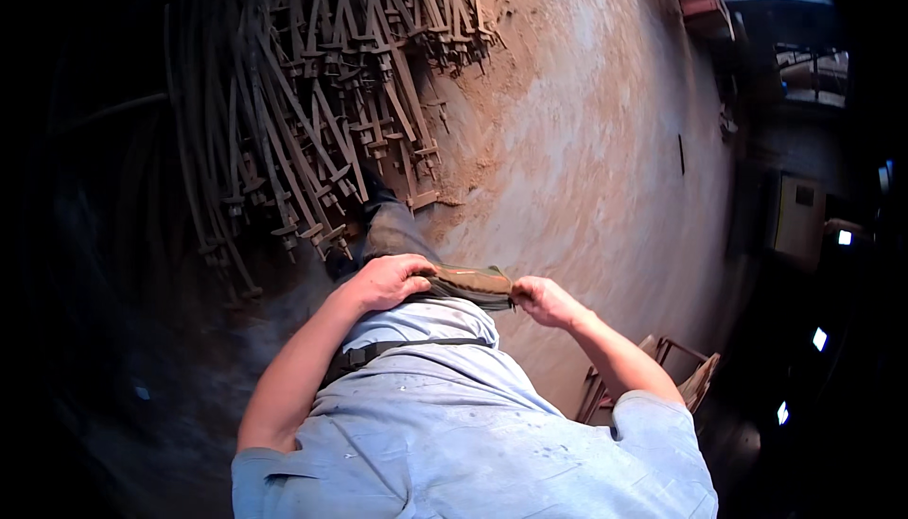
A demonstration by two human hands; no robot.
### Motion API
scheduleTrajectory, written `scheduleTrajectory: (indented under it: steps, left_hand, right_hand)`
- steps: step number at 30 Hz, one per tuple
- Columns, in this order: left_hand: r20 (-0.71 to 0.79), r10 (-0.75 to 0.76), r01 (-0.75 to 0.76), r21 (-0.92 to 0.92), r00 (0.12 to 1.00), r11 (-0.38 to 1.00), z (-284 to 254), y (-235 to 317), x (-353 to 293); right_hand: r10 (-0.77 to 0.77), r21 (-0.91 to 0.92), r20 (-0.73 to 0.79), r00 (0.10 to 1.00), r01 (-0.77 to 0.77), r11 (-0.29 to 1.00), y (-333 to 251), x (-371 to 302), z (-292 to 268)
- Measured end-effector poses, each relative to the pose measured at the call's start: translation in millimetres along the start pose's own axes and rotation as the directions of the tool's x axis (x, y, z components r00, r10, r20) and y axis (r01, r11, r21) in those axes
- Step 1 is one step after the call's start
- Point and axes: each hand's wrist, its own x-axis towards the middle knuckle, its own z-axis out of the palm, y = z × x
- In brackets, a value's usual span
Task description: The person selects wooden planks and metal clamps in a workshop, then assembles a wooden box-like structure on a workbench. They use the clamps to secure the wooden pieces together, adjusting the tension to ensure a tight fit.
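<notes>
In front of my waist, a pouch-like olive and brown cloth piece (473, 281) is stretched between my two hands. My left hand (386, 280) closes on its left end, the fingers bent over the edge. At the opposite end my right hand (545, 302) pinches the cloth's corner. The cloth's upper side gapes a little and shows a brown inner face; what it holds, if anything, I cannot make out. Below it are my light blue shirt (454, 424) and a black belt (357, 358).
Many long rusty bars (312, 94) with crosspieces near their ends, like bar clamps, lie heaped at the far left, close to my leg (392, 231). Dusty floor (586, 160) stretches to the right. A wooden frame (695, 377) stands behind my right arm. A pale cabinet (799, 221) is farther right.
</notes>
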Motion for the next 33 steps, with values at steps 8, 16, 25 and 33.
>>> scheduleTrajectory:
  steps: [8, 16, 25, 33]
  left_hand:
    - [0.016, -0.044, 0.043, 0.068, 0.999, 0.997, -18.1, 22.1, 7.5]
    - [0.068, 0.067, -0.074, 0.108, 0.995, 0.991, -24.5, 1.1, 9.2]
    - [0.156, 0.050, -0.056, 0.034, 0.987, 0.998, -28.7, -1.7, 14.1]
    - [0.120, 0.064, -0.060, -0.039, 0.991, 0.997, -26.0, -8.4, 14.9]
  right_hand:
    - [0.257, 0.203, -0.097, 0.961, -0.234, 0.951, -26.1, -9.0, 20.2]
    - [0.048, -0.121, -0.417, 0.907, -0.108, 0.987, -44.0, -14.4, 43.2]
    - [0.242, -0.029, -0.153, 0.958, -0.249, 0.968, -45.3, -13.5, 15.8]
    - [-0.192, -0.294, -0.051, 0.980, 0.168, 0.941, -49.6, -14.9, -2.8]
